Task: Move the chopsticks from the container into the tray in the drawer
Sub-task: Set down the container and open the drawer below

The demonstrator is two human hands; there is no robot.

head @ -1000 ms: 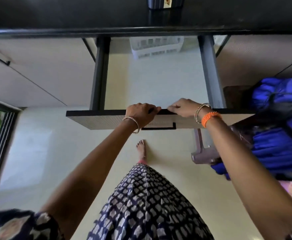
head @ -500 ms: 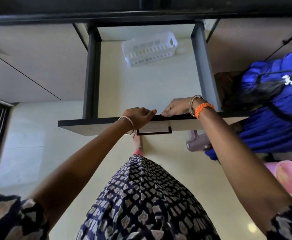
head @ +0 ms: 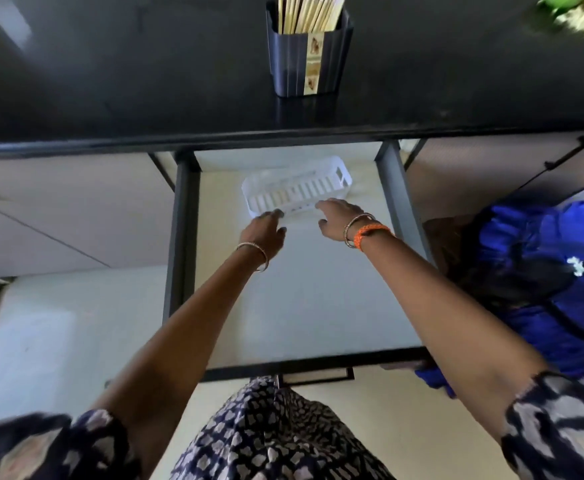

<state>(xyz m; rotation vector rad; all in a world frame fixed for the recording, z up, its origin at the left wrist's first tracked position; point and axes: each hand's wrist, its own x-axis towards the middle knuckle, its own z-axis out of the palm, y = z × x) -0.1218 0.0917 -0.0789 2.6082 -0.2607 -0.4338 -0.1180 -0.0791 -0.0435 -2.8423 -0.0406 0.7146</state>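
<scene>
A dark ribbed container (head: 309,60) stands on the black countertop (head: 110,81), with several pale wooden chopsticks (head: 309,12) upright in it. Below, the drawer (head: 304,306) is pulled out. A white slotted tray (head: 295,190) lies at its back, partly under the counter edge. My left hand (head: 264,232) is stretched into the drawer with its fingertips at the tray's near left edge. My right hand (head: 339,218) reaches the tray's near right side, fingers spread. Neither hand holds anything.
A blue bag (head: 543,289) sits to the right of the drawer. Closed cabinet fronts (head: 58,209) flank the drawer on both sides. The drawer's dark front and handle (head: 315,374) are close to my patterned dress (head: 276,431). Something green (head: 574,8) lies blurred on the far right of the counter.
Both hands have left the drawer's front edge and reached forward to the white tray. The drawer is pulled out much further, and the view has tilted up to show the container.
</scene>
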